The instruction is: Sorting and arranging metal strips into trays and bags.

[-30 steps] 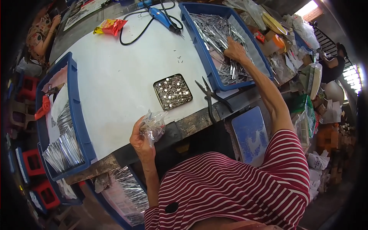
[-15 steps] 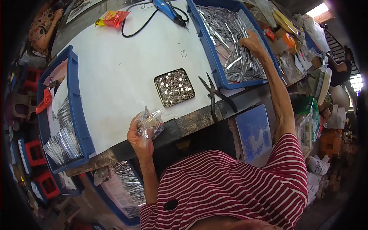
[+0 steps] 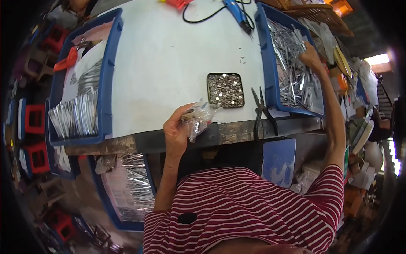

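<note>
At the far left I note a blue tray (image 3: 106,91) on the white table (image 3: 169,63). It holds bundles of thin, shiny metal strips and an orange clip. Red plastic stools stand on the floor beyond it. A second blue bin (image 3: 111,203) of the same silvery strips sits lower, below the table edge.

My left hand (image 3: 176,129) is at the table's front edge. It is closed around a small clear bag (image 3: 198,120). The bag is crinkled and glossy, with small metal pieces showing through the film. The front edge itself is dark, worn and rusty-looking.

Just right of the bag, a square black tin (image 3: 226,89) lies flat on the table, filled with small round silvery pieces. Black pliers (image 3: 261,112) lie beside it with handles over the edge. At the back of the table I see a blue tool (image 3: 238,10) with a black cable.

Further right, a blue crate (image 3: 270,80) is heaped with loose, bright metal strips. My right hand (image 3: 311,57) reaches into it, fingers down among the strips; I cannot tell whether it grips any. The right margin is cluttered with bags and packaging. A red-and-white striped shirt fills the bottom of the view.
</note>
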Motion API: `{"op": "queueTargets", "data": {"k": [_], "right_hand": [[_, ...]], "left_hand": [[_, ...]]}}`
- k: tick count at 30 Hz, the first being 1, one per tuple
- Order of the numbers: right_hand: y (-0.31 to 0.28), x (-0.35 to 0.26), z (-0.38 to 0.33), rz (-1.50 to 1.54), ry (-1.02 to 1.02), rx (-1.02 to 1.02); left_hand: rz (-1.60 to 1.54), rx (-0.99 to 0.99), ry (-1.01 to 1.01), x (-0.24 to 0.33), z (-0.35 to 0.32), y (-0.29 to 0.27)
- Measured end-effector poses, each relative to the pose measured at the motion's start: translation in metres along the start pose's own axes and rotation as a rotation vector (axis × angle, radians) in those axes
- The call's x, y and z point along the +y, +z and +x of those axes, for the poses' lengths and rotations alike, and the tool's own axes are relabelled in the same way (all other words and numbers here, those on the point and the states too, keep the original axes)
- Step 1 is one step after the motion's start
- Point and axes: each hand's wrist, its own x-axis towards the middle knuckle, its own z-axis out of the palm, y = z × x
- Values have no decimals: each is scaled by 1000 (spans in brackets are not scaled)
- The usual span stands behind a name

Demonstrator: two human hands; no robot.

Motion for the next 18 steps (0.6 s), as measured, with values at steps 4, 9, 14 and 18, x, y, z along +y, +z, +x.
{"op": "queueTargets", "data": {"k": [4,9,14,18], "right_hand": [[-31,-43,17,-139,-188,113],[-32,-144,39,-296,-476,92],[25,-256,40,-306,-873,-56],[89,-308,18,-267,-1201,-214]], "left_hand": [[-65,-47,-89,11,0,7],[-83,-65,-94,12,2,5],[-114,-63,-88,14,3,9],[-66,-51,-82,12,1,7]]}}
